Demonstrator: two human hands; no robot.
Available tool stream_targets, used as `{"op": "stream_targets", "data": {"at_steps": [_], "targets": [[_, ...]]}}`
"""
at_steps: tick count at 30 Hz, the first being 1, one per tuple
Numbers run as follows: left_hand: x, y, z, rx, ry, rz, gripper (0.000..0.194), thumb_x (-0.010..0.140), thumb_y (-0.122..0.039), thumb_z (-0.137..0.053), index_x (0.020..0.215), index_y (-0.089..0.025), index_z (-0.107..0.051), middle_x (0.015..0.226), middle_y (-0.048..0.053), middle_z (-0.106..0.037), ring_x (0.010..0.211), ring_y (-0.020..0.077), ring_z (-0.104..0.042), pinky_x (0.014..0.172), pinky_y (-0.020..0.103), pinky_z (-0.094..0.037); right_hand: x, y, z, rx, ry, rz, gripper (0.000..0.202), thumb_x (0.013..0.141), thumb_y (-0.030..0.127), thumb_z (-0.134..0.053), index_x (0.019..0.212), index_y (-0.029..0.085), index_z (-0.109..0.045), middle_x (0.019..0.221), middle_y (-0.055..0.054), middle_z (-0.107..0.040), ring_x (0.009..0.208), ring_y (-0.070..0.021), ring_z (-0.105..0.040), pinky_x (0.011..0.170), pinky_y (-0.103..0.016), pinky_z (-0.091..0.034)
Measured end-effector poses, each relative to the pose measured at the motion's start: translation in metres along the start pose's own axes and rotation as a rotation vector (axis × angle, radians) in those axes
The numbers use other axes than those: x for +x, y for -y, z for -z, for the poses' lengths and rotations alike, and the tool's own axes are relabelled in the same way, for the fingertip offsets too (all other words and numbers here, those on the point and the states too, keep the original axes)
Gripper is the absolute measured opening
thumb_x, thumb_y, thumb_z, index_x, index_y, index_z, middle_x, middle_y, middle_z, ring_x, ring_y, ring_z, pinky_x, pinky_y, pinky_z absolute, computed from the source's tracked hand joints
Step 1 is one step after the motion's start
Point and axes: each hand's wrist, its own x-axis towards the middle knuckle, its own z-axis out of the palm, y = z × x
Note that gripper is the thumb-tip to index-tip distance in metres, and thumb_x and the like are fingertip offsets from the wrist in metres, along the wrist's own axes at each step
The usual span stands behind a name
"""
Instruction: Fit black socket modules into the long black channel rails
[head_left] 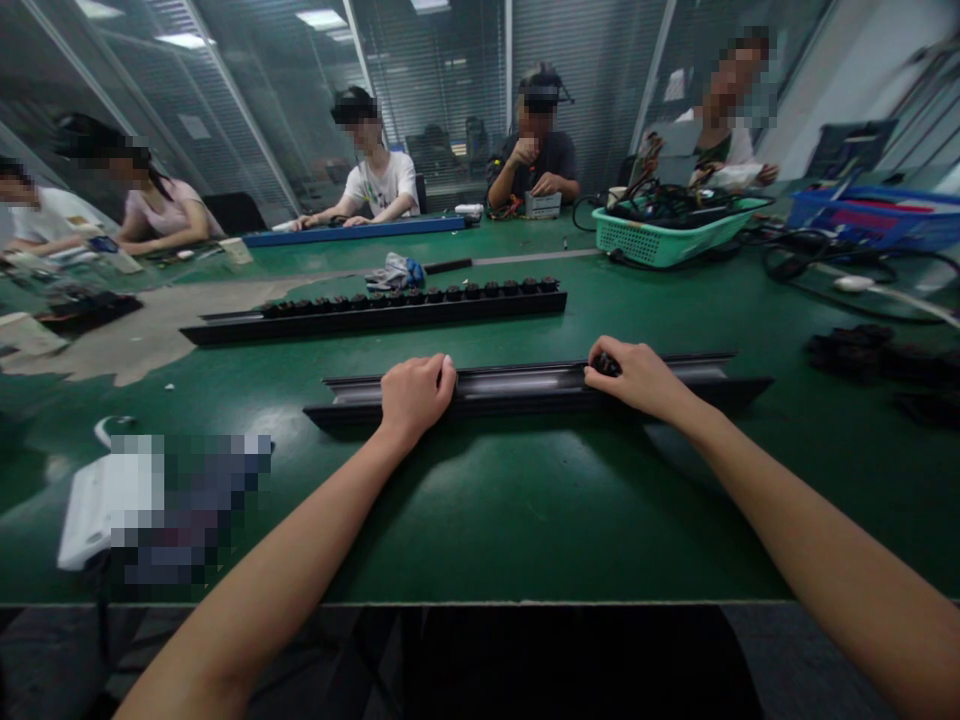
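A long black channel-shaped rail (517,388) lies across the green table in front of me, its hollow side up. My left hand (417,396) is closed over the rail left of its middle, fingers wrapped round the edge. Toward the rail's right part, my right hand (634,372) pinches a small dark knobbly part (606,364) at the channel; its details are too small to make out. Farther back lies a second black rail (390,318), with a row of several small black parts (454,293) along its top.
Grey-blue gloves (395,272) lie behind the second rail. A green basket (667,243) of cables and a blue basket (877,215) stand at back right. Dark parts (851,352) lie at right, a white device (109,505) at left. Several people sit across the table (525,520).
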Motion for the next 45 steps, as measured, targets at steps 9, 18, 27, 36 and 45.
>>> {"op": "stream_targets", "data": {"at_steps": [9,18,27,36,45], "targets": [[0.000,0.000,0.000,-0.002,0.002,0.005,0.047,0.102,-0.039,-0.028,0.078,-0.021,-0.064,0.081,0.007,-0.071,0.073,0.0212,-0.063,0.060,0.033,-0.029,-0.001,-0.004,0.003,0.001,0.017,0.026,0.020,0.085,0.041,-0.054,0.089,0.021,-0.059,0.082,-0.006,-0.066,0.073,-0.0203,-0.060,0.070,-0.031,-0.042],[0.000,0.000,0.000,-0.009,0.015,0.003,0.047,0.101,-0.040,-0.028,0.079,-0.021,-0.065,0.080,0.007,-0.070,0.072,0.0206,-0.061,0.060,0.033,-0.028,-0.003,-0.004,0.005,0.003,0.005,0.006,0.021,0.085,0.041,-0.055,0.089,0.022,-0.060,0.082,-0.006,-0.066,0.071,-0.0200,-0.059,0.069,-0.031,-0.042],[0.000,0.000,0.002,-0.017,0.040,0.014,0.047,0.101,-0.040,-0.028,0.081,-0.021,-0.065,0.083,0.008,-0.071,0.075,0.0209,-0.063,0.062,0.032,-0.032,-0.003,-0.004,0.008,-0.013,0.023,0.011,0.018,0.085,0.040,-0.055,0.088,0.022,-0.060,0.080,-0.005,-0.065,0.070,-0.0196,-0.058,0.068,-0.031,-0.042],[0.001,-0.001,0.001,-0.013,0.043,0.021,0.047,0.101,-0.040,-0.027,0.081,-0.021,-0.065,0.085,0.009,-0.072,0.076,0.0216,-0.063,0.062,0.032,-0.031,-0.004,-0.009,0.007,0.010,0.026,-0.010,0.020,0.085,0.042,-0.055,0.089,0.022,-0.059,0.077,-0.004,-0.063,0.070,-0.0196,-0.057,0.068,-0.030,-0.041],[0.000,0.000,0.001,-0.014,0.034,0.014,0.048,0.101,-0.041,-0.027,0.080,-0.021,-0.065,0.082,0.008,-0.071,0.074,0.0210,-0.062,0.060,0.032,-0.029,-0.004,-0.011,0.008,-0.016,0.027,-0.033,0.019,0.084,0.041,-0.057,0.088,0.023,-0.058,0.073,-0.003,-0.061,0.069,-0.0197,-0.058,0.068,-0.031,-0.042]]}}
